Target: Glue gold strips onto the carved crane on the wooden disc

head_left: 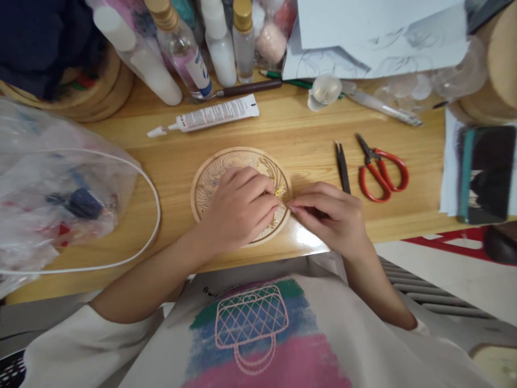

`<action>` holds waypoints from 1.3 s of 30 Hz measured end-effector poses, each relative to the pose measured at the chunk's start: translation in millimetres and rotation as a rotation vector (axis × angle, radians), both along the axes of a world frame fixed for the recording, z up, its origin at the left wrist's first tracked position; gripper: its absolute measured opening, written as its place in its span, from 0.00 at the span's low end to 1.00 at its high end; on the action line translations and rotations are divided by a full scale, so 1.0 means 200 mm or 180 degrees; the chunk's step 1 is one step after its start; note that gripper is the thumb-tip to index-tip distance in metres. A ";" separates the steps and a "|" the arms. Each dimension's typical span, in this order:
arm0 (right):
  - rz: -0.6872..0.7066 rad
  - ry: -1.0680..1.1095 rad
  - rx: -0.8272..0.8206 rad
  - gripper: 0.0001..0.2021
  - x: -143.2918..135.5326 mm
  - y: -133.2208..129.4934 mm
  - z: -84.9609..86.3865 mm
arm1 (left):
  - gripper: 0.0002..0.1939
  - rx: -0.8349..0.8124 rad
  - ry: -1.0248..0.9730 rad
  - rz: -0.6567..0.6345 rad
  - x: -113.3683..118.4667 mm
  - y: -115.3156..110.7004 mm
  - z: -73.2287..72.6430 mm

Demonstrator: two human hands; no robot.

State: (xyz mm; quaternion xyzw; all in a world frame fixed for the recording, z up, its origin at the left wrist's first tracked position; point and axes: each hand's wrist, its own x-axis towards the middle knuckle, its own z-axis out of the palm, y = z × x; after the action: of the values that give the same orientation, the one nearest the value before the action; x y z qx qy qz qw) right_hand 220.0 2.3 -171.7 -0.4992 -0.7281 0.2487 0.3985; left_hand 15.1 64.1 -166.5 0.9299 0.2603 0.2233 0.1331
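A round wooden plaque (204,167) with carved curling lines lies on the table in front of me. Gold wire (279,191) sits along some lines on its right side. My left hand (244,207) rests over the plaque, its fingers curled and closed near the gold strands; what its fingertips grip is hidden. At the plaque's right rim, my right hand (333,213) pinches a thin gold wire between thumb and forefinger. Black tweezers (342,168) and red-handled pliers or snips (379,170) lie beyond the right hand.
A white glue tube (218,113) lies behind the plaque, its cap (156,131) beside it. Several bottles (186,59) and paper sheets (375,37) line the back. At left are a plastic bag (60,194) and white cable (155,215); a phone (490,175) lies at right.
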 end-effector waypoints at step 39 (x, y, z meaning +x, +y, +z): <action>-0.0167 0.0138 -0.0296 0.05 0.03 -0.01 0.00 | 0.05 0.0017 0.0059 -0.0086 -0.03 0.03 0.03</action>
State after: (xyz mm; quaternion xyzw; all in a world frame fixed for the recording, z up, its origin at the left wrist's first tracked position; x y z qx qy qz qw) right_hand 225.6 -0.4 -171.7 -0.5306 -0.6936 0.2824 0.3969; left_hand 8.8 70.7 -161.3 0.9357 0.2483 0.2135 0.1313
